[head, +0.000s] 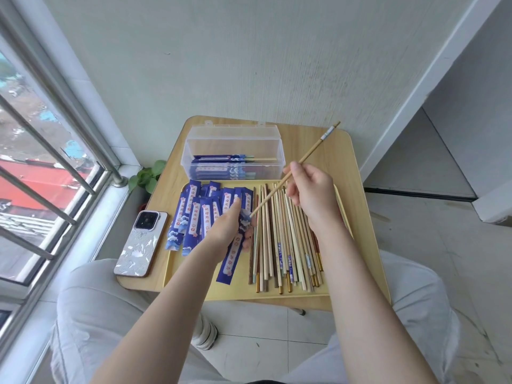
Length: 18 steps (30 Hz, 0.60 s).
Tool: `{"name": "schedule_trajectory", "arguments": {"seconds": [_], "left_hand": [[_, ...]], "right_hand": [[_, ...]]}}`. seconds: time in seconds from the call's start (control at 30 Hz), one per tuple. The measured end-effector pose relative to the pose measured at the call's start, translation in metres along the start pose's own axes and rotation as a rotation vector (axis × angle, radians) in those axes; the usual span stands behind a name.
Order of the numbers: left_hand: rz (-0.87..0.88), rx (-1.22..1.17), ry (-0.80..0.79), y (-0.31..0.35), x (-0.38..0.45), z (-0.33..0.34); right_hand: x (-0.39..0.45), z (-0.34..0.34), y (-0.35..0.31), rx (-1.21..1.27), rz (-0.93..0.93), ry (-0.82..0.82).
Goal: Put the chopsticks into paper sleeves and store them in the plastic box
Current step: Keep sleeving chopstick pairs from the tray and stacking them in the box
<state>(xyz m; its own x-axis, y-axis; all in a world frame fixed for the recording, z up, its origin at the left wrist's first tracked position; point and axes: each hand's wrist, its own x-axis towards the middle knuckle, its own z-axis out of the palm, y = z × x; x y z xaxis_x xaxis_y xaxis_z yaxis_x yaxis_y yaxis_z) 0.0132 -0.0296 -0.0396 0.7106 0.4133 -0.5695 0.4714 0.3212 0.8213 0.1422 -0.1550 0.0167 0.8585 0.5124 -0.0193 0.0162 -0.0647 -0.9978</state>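
Note:
My left hand (225,228) grips a blue paper sleeve (232,261) over the yellow tray (235,289), its open mouth up near my fingertips. My right hand (310,194) holds a pale chopstick (310,152) slanted up to the right, its thin tip touching the sleeve's mouth. Several loose chopsticks (285,239) lie in a heap on the tray's right half. A pile of empty blue sleeves (199,214) covers the tray's left half. Behind the tray stands the clear plastic box (232,139), lid open, with several sleeved chopsticks inside.
A phone (141,242) in a pale patterned case lies on the small wooden table (357,189) left of the tray. A window with metal bars (55,151) runs along the left; a green plant (148,176) sits beside the table. My knees are below the table edge.

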Motion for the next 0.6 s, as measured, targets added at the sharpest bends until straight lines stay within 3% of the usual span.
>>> {"name": "schedule_trajectory", "arguments": {"seconds": [0.17, 0.4, 0.47, 0.6], "left_hand": [[0.040, 0.090, -0.179, -0.004, 0.001, 0.004], [0.101, 0.101, -0.288, -0.002, -0.002, 0.006], [0.119, 0.089, -0.286, -0.001, -0.002, 0.008], [0.109, 0.046, -0.194, 0.004, -0.002, 0.016]], "right_hand": [[0.000, 0.009, 0.000, -0.095, -0.065, 0.033], [0.001, 0.012, 0.007, -0.239, -0.132, 0.047], [-0.002, 0.011, 0.005, -0.283, -0.100, -0.050], [-0.007, 0.002, -0.001, -0.618, 0.159, -0.515]]}}
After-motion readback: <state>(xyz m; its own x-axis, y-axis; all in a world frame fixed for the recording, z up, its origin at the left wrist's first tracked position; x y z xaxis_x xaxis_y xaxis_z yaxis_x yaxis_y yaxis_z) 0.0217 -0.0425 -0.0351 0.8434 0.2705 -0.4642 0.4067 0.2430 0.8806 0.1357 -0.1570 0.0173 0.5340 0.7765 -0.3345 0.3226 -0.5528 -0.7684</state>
